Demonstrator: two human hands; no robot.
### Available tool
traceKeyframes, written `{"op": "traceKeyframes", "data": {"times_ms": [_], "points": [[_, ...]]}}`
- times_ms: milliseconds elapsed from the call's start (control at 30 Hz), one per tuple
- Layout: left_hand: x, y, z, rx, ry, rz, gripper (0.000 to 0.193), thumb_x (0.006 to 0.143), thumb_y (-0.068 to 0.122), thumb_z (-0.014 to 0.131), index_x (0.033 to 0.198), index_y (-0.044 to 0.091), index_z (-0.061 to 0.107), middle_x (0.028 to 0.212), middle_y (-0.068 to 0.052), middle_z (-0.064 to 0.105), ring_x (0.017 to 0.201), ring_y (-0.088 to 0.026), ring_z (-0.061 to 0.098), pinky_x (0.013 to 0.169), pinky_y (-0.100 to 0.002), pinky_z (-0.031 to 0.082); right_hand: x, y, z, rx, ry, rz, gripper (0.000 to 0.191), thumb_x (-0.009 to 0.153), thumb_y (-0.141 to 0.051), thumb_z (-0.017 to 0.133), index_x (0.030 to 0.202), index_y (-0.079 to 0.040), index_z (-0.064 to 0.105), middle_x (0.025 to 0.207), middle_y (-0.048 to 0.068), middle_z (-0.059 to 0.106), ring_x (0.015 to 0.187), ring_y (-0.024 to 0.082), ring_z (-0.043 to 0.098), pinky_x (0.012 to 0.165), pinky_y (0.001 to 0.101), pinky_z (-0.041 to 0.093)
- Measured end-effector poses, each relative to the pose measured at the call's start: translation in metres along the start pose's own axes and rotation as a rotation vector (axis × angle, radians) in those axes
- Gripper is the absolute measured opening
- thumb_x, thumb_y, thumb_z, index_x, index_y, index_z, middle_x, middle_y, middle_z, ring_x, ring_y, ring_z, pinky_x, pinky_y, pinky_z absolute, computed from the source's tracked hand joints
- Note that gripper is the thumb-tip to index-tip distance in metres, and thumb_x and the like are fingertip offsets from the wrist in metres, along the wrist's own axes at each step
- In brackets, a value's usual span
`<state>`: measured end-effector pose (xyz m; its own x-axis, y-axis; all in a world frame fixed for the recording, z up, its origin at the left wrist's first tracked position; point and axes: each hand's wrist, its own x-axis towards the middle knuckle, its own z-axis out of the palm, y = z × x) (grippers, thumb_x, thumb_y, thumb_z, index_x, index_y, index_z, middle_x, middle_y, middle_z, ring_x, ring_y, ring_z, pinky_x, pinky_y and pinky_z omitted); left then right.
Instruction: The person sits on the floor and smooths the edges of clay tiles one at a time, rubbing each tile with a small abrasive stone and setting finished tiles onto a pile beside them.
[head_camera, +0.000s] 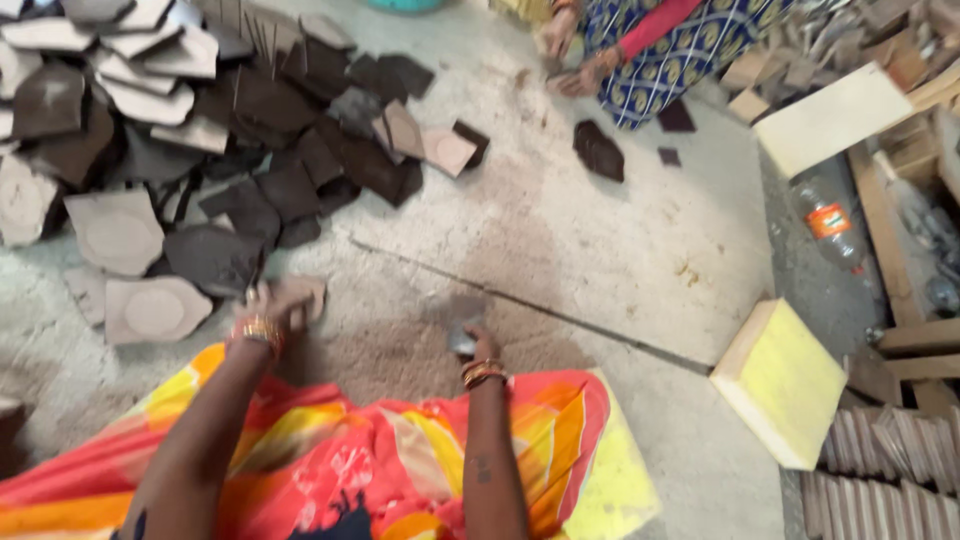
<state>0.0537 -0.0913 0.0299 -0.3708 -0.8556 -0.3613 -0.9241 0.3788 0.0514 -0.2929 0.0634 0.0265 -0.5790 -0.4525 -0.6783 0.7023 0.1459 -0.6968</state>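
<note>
My left hand (268, 305) reaches forward and grips a flat tan clay piece (300, 297) lying on the concrete floor at the near edge of a big heap of clay pieces (200, 130). Resting low on the floor, my right hand (472, 343) is closed around a small grey block-like tool (462, 335). Both wrists wear gold bangles. A bright orange, yellow and pink garment covers my lap below the arms.
Another person in blue patterned cloth (680, 40) works at the top, hands near dark clay pieces (598, 150). A yellow board (780, 380) lies to the right, with a plastic bottle (828, 222), wooden frames and stacked tiles (890, 470) beyond. A groove (520, 300) crosses the floor.
</note>
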Motion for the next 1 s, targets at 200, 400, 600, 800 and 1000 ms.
{"op": "traceKeyframes", "data": {"times_ms": [200, 400, 600, 800, 1000], "points": [[-0.009, 0.013, 0.012, -0.251, 0.12, -0.025, 0.065, 0.084, 0.04, 0.076, 0.144, 0.047, 0.052, 0.156, -0.019, 0.042, 0.145, -0.045, 0.04, 0.117, -0.057, 0.036, -0.003, 0.0, 0.002, 0.091, -0.091, -0.025, 0.032, 0.075, -0.013, 0.075, 0.106, -0.007, 0.068, 0.093, 0.008, 0.072, 0.075, 0.025, 0.071, 0.062, 0.0406, 0.061], [-0.041, 0.083, 0.009, -0.19, 0.119, 0.125, 0.086, 0.072, 0.048, 0.085, 0.148, 0.033, 0.047, 0.143, -0.028, 0.047, 0.127, -0.046, 0.052, 0.104, -0.053, 0.047, -0.018, 0.027, 0.026, -0.097, -0.157, 0.006, 0.022, 0.075, -0.008, 0.078, 0.094, -0.003, 0.07, 0.087, 0.009, 0.071, 0.067, 0.026, 0.065, 0.056, 0.0406, 0.056], [-0.019, 0.084, 0.007, -0.958, 0.208, 0.034, 0.093, 0.068, 0.045, 0.086, 0.148, 0.021, 0.046, 0.132, -0.027, 0.054, 0.115, -0.043, 0.058, 0.095, -0.053, 0.05, -0.015, 0.025, 0.014, -0.264, -0.083, -0.393, 0.027, 0.076, -0.005, 0.076, 0.101, 0.004, 0.072, 0.092, 0.01, 0.072, 0.075, 0.023, 0.065, 0.069, 0.0378, 0.055], [-0.009, 0.041, 0.02, -0.976, 0.095, -0.407, 0.103, 0.061, 0.044, 0.093, 0.149, 0.021, 0.045, 0.14, -0.022, 0.049, 0.124, -0.045, 0.05, 0.1, -0.058, 0.043, -0.032, 0.058, 0.032, -0.96, -0.092, -1.054, 0.055, 0.09, -0.009, 0.066, 0.144, -0.005, 0.057, 0.128, 0.022, 0.068, 0.11, 0.039, 0.069, 0.094, 0.0458, 0.055], [-0.025, 0.055, 0.044, -0.771, 0.309, -0.214, 0.113, 0.054, 0.044, 0.099, 0.149, 0.022, 0.044, 0.148, -0.018, 0.043, 0.133, -0.046, 0.042, 0.106, -0.063, 0.035, -0.054, 0.102, 0.059, -1.381, -0.318, -1.372, 0.056, 0.091, -0.001, 0.06, 0.146, -0.006, 0.055, 0.138, 0.019, 0.065, 0.124, 0.039, 0.064, 0.107, 0.0477, 0.052]]}}
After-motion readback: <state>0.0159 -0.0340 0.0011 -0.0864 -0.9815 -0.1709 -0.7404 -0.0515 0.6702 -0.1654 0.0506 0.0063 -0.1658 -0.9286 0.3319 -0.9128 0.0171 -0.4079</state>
